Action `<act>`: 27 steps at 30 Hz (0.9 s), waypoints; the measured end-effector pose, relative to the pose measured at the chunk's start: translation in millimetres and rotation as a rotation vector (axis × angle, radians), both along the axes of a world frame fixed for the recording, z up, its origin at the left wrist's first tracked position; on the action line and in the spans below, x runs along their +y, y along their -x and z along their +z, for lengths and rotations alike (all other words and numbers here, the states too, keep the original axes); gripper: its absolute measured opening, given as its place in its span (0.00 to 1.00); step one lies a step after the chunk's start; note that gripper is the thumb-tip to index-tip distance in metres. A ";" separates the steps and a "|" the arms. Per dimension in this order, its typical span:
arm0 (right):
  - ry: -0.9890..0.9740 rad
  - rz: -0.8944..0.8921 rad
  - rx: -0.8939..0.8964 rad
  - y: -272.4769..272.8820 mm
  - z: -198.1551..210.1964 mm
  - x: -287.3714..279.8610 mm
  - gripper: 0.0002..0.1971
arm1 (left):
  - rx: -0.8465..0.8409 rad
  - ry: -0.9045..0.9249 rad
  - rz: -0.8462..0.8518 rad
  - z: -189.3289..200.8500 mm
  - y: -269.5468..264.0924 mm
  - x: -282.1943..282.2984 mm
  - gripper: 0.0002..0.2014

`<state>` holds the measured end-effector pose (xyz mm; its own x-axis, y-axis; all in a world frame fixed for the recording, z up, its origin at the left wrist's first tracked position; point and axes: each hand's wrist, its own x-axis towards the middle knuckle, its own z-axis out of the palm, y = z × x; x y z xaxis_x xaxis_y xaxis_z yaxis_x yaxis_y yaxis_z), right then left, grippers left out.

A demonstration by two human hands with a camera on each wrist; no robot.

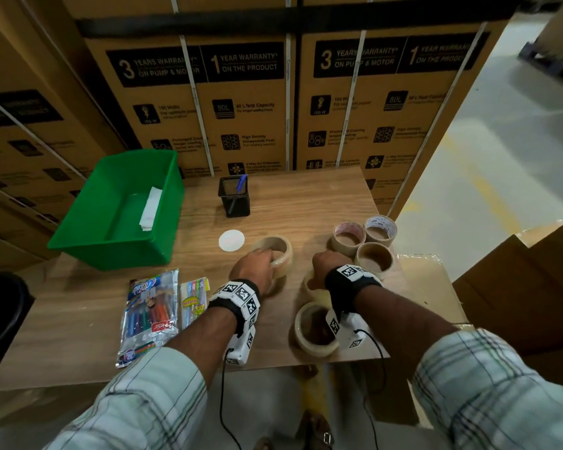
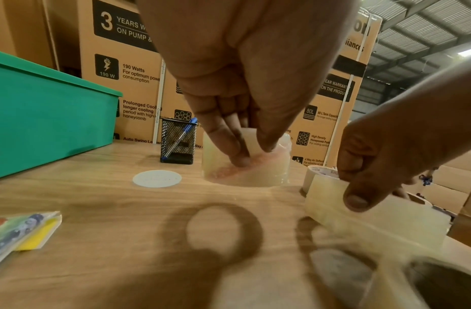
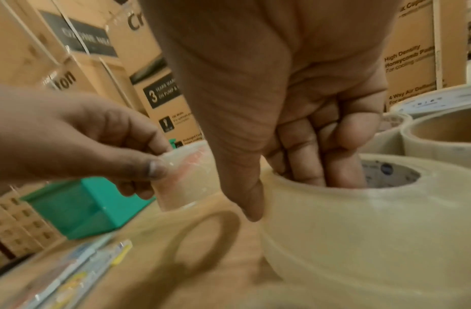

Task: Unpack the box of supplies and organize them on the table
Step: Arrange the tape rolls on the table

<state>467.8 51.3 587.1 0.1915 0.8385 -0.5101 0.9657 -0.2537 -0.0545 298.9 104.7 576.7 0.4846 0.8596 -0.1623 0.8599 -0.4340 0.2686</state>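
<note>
While the left hand (image 1: 252,267) pinched one tape roll (image 1: 278,254) by its rim and the right hand (image 1: 325,266) hooked its fingers inside another roll (image 3: 361,219) on the table (image 1: 78,319), each was best set flat beside the three rolls (image 1: 372,258) grouped at the right.

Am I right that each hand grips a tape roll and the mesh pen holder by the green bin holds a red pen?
Not quite: the pen in the mesh pen holder is blue, as the left wrist view shows. The rest stands: left hand and right hand each grip a tape roll, beside the green bin.
</note>
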 end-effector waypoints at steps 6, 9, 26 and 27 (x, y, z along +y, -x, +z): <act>-0.051 0.092 -0.007 -15.2 34.6 17.7 0.25 | 0.001 -0.022 0.024 16.9 -15.6 21.7 0.10; -0.095 0.107 -0.005 -26.2 51.6 28.9 0.25 | -0.006 -0.042 0.068 26.6 -27.5 36.4 0.12; -0.273 -0.062 -0.153 -91.6 36.4 167.6 0.22 | -0.075 -0.005 -0.001 11.3 -110.2 162.8 0.16; -0.273 -0.076 -0.152 -93.7 29.0 175.7 0.24 | -0.077 0.009 -0.005 5.0 -113.9 169.7 0.17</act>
<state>561.5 227.0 616.1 0.3153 0.9210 -0.2288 0.9470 -0.3211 0.0128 412.8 274.4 581.7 0.4998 0.8560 -0.1324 0.8347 -0.4351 0.3377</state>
